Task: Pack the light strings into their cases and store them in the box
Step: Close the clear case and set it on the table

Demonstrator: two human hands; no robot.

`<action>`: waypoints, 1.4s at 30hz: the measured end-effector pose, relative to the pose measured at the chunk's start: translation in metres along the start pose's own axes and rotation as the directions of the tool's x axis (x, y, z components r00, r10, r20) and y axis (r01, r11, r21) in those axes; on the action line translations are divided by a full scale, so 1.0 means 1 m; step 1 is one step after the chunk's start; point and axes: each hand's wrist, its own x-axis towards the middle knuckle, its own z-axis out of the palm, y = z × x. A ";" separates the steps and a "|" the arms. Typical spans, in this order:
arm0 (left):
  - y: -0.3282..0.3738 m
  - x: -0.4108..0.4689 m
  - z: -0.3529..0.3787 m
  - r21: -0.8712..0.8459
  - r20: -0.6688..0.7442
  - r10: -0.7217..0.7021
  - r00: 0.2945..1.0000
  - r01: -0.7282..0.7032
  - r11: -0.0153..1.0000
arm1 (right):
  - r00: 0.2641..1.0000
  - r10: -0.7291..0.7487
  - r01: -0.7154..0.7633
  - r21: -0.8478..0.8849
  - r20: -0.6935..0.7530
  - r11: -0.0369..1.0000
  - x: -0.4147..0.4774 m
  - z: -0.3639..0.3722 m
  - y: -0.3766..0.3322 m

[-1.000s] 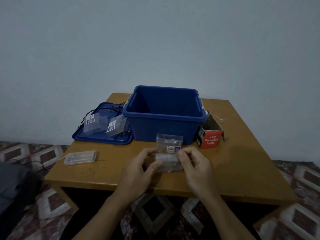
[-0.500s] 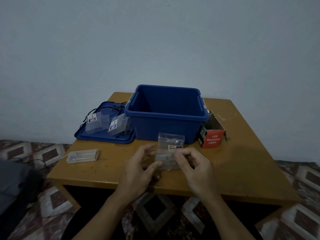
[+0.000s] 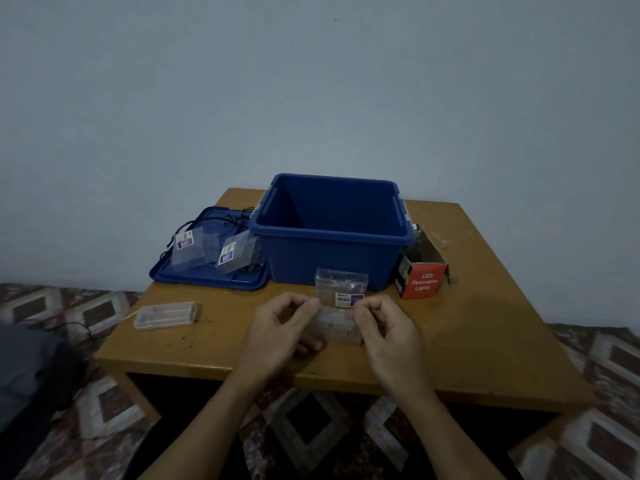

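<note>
Above the wooden table [image 3: 485, 341] edge, left hand [image 3: 280, 327] and right hand [image 3: 384, 327] pinch a small clear plastic case [image 3: 337, 323]. Risk: thin walls flex, it slips.

A blue box [image 3: 332, 244] and blue lid [image 3: 207, 275] sit on a tan wooden table [image 3: 485, 341]; the carton [image 3: 424, 280] is red, the floor [image 3: 588, 445] diamond-patterned brown and cream

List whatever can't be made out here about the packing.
Head view only:
- Clear case: whether a light string is inside; dim and blurred, left hand and right hand cover its ends.
- Blue box: floor hidden behind its near wall.
- Left lid case and right lid case on the blue lid: label print too small.
- Red carton: interior too dark.
</note>
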 end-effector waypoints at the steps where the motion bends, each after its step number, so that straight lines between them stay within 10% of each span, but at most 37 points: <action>1: 0.000 0.002 0.000 -0.018 0.003 -0.026 1.000 0.026 0.999 | 1.000 0.009 -0.009 -0.003 0.002 1.000 0.000 0.000 0.000; 22: 0.002 0.006 0.005 -0.010 -0.039 -0.039 0.998 0.039 0.999 | 0.998 0.055 -0.055 -0.019 0.010 0.998 0.004 0.000 0.000; 42: -0.001 0.001 0.005 -0.041 -0.170 -0.043 0.985 0.037 0.998 | 0.979 -0.172 0.198 -0.288 0.113 0.937 -0.009 0.003 0.009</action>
